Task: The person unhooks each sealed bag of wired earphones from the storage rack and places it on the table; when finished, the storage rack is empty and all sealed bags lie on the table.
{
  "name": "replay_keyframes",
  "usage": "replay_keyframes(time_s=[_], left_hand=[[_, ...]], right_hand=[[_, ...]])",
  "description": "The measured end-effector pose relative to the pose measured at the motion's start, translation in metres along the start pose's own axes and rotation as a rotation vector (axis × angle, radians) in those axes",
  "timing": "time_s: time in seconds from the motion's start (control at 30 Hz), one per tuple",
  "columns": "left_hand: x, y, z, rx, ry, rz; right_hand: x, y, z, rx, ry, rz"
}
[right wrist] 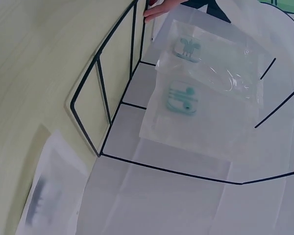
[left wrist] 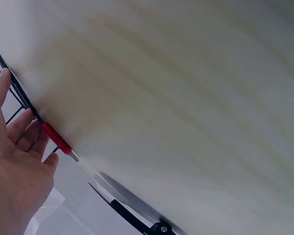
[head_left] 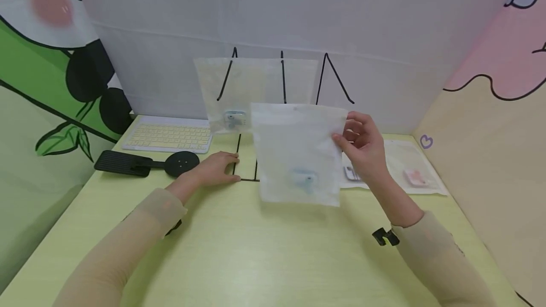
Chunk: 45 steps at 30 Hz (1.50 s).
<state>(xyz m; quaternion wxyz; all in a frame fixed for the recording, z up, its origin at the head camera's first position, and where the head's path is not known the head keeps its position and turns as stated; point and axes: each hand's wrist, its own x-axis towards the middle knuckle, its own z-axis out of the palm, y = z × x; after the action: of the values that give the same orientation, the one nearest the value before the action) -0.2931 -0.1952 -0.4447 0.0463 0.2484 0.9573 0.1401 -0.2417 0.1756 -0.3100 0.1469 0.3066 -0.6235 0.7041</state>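
Note:
My right hand pinches the right edge of a frosted plastic bag, with a small pale-blue earphone case showing through. The bag hangs upright in front of a black wire rack. My left hand holds the rack's base at its left side, thumb and fingers at the wires. On the rack hangs another frosted bag with a blue earphone case. Two hung bags with turquoise earphone cases show in the right wrist view. The held bag partly covers the rack.
Left of the rack lie a white keyboard and a black stand-like object. More bagged cases lie on the table at the right. Cloth walls surround the table. A red piece shows beside my left hand in its wrist view.

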Motion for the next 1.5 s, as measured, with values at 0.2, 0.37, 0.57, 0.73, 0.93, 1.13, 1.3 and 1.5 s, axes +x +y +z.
replay_keyframes(time_s=[0.2,0.37,0.57,0.73,0.93,1.13,1.3,1.5], left_hand=[[0.001,0.000,0.000,0.008,0.006,0.015],[0.001,0.002,-0.002,-0.003,-0.003,0.006],[-0.001,0.002,-0.002,-0.003,-0.014,-0.003],[-0.002,0.004,-0.003,-0.002,-0.008,-0.003],[-0.001,0.004,-0.002,0.011,-0.017,-0.004],[-0.001,0.003,-0.002,0.009,-0.025,-0.011],[-0.001,0.002,-0.002,0.013,-0.020,-0.008],[-0.001,0.003,-0.003,0.006,-0.020,-0.007]], right_hand=[[-0.007,-0.011,-0.019,-0.011,0.010,0.001],[-0.014,-0.020,-0.039,0.072,-0.009,0.005],[-0.023,-0.029,-0.064,0.205,-0.030,-0.004],[-0.032,-0.034,-0.085,0.211,-0.036,-0.014],[-0.046,-0.038,-0.111,0.173,-0.048,-0.027],[-0.061,-0.042,-0.136,0.087,-0.044,-0.015],[-0.072,-0.045,-0.158,0.035,-0.044,0.012],[-0.086,-0.049,-0.191,-0.039,-0.071,0.075]])
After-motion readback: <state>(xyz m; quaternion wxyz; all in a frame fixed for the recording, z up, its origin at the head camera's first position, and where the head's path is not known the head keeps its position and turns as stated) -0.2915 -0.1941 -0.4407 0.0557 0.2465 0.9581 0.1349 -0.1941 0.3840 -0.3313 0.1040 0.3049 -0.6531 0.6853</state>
